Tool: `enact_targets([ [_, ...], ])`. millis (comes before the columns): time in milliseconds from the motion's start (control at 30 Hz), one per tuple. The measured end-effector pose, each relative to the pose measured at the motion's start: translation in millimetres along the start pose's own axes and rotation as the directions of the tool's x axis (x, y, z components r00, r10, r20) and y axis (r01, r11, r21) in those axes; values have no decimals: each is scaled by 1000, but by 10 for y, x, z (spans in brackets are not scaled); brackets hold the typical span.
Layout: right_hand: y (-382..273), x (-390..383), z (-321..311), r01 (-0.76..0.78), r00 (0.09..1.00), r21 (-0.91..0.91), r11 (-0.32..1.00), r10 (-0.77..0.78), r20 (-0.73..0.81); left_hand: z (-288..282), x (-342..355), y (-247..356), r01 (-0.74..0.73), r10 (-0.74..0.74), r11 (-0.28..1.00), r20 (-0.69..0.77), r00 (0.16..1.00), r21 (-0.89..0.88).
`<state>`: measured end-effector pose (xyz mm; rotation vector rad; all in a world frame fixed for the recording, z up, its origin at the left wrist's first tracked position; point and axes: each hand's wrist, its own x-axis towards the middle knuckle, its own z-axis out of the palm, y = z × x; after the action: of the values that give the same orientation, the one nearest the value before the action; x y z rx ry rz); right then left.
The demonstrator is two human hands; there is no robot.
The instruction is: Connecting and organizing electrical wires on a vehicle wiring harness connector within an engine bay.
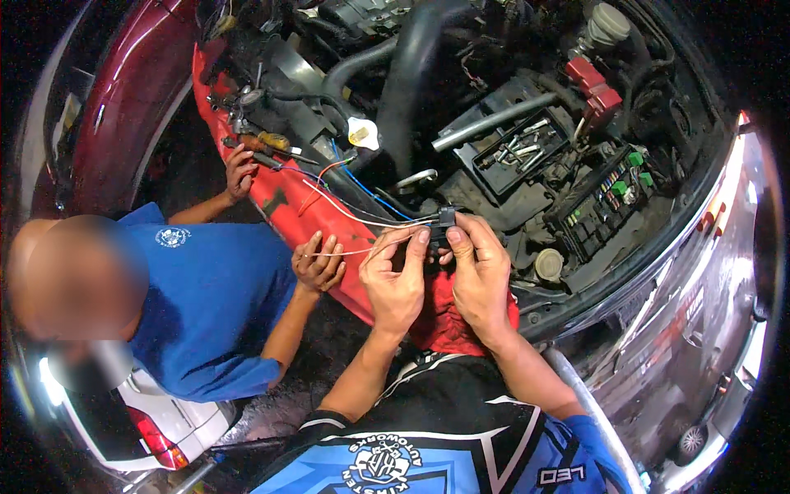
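In front of me, at the car's front edge, my right hand pinches a small black wire connector between thumb and fingers. My left hand is closed right beside it, thumb against fingertips, on thin wires that run into the connector. A white wire and a blue wire trail from there to the upper left, and an orange wire loops over the red cover. Close to my left hand, a co-worker's hand touches a thin pale wire.
A co-worker in a blue shirt leans in at left, the other hand by a screwdriver. Beyond my hands lie a black tray of metal tools, an open fuse box, a red part and black hoses.
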<state>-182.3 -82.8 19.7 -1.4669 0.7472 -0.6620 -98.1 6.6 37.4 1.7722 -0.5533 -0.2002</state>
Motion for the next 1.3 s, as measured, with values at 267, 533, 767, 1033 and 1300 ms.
enact_targets([
  [267, -70, -13, 11, 169, 985, -191, 967, -174, -12, 60, 9, -101, 387, -321, 712, 218, 922, -586],
  [533, -262, -50, -201, 72, 993, 21, 997, -74, 93, 94, 17, -130, 597, -408, 155, 499, 765, -787],
  [767, -285, -64, -376, 16, 980, 70, 997, -29, 195, 47, -5, -486, 582, -196, -256, 632, 750, -771],
  [1033, -400, -107, -338, -42, 967, 225, 973, -18, 256, 52, 0, -466, 622, -99, -222, 652, 751, -751],
  [1300, -290, -77, -352, 236, 957, 41, 971, -240, 165, 53, -1, -503, 558, -206, -313, 628, 750, -769],
])
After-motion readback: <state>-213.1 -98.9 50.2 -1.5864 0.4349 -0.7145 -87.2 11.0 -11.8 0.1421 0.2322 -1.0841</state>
